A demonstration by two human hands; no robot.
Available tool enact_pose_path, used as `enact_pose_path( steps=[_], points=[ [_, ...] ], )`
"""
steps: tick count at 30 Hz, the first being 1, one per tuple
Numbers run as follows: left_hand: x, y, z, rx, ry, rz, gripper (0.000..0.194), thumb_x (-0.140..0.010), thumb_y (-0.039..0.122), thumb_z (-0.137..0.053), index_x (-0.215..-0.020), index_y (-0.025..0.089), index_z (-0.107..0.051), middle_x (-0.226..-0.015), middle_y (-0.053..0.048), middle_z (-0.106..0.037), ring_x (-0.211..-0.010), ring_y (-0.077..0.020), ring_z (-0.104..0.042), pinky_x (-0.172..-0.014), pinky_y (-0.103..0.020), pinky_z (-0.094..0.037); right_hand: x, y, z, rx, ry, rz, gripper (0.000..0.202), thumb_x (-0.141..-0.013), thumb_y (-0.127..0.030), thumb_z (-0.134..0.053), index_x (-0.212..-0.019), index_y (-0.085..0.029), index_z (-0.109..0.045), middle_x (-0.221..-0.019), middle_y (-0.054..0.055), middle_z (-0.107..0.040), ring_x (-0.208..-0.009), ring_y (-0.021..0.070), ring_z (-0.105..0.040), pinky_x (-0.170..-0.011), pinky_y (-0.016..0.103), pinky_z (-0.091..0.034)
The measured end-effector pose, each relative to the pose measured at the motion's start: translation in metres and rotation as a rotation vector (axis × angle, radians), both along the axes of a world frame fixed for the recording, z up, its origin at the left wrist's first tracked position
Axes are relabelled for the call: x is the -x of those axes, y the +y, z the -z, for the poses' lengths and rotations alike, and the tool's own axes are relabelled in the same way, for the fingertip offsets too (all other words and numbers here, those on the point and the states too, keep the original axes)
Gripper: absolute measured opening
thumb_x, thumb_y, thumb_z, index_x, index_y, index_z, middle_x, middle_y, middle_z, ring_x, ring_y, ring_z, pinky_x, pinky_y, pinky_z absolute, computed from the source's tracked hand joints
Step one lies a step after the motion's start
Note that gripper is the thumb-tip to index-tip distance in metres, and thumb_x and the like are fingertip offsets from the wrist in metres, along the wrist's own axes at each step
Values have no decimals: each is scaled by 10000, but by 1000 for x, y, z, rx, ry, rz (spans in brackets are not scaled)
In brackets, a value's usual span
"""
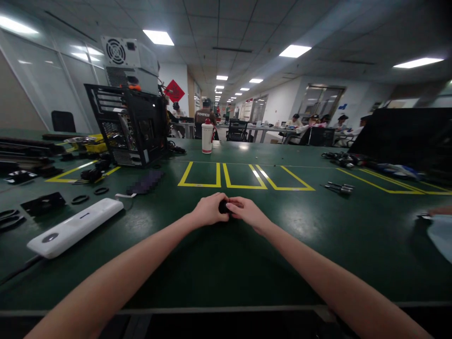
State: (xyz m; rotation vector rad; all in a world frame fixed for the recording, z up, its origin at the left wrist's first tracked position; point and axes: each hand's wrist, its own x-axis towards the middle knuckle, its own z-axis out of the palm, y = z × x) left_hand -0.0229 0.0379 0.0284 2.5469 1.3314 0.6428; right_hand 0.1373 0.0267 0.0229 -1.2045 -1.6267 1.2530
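Observation:
Both of my hands meet over the middle of the green table (226,263). Between them is a small black round object (223,206), mostly covered by the fingers, so its kind does not show. My left hand (211,209) curls around it from the left, thumb in front. From the right, the fingertips of my right hand (245,212) pinch against it. Just beyond the hands lie yellow tape outlines (199,185) on the table.
To the left are a white power strip (76,227), black rings (80,199) and an opened computer case (130,125). A white bottle (207,136) stands at the back. Screwdriver-like tools (339,188) lie right, near another person's sleeve (441,235). A dark monitor (406,136) stands far right.

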Motion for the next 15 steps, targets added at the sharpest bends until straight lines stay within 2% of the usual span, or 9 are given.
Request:
enact_pose_path(
  steps=[4, 7, 10, 15],
  points=[
    [-13, 23, 9, 10, -93, -10, 438, -647, 335, -609, -1053, 228, -482, -1026, -37, -566, -910, -236, -553, -757, -355, -436, -11, 26, 12, 115, 111, 57, 363, -695, -254, -625, -1021, -112, -551, -970, 105, -615, -839, 157, -607, -810, 331, -487],
    [-10, 31, 16, 72, -198, -5, 632, -622, 408, -646, -1176, 216, -407, -1066, -61, -551, -939, -240, -548, -797, -368, -432, -15, 31, 12, 138, 132, 52, 363, -679, -223, -640, -1014, -107, -560, -954, 103, -620, -816, 153, -611, -812, 331, -487],
    [-2, 34, 21, 135, -285, 11, 766, -572, 490, -677, -1206, 159, -403, -1127, -111, -518, -1005, -254, -521, -848, -377, -415, -17, 30, 8, 137, 126, 30, 397, -665, -197, -648, -1044, -120, -557, -990, 98, -610, -844, 155, -603, -812, 327, -486],
    [4, 37, 26, 257, -319, 76, 675, -610, 489, -660, -1169, 159, -473, -1136, -104, -543, -1030, -256, -519, -872, -389, -409, -19, 32, 13, 47, 74, -16, 348, -681, -212, -622, -1021, -142, -589, -998, 81, -616, -883, 168, -591, -835, 348, -470]
  ],
)
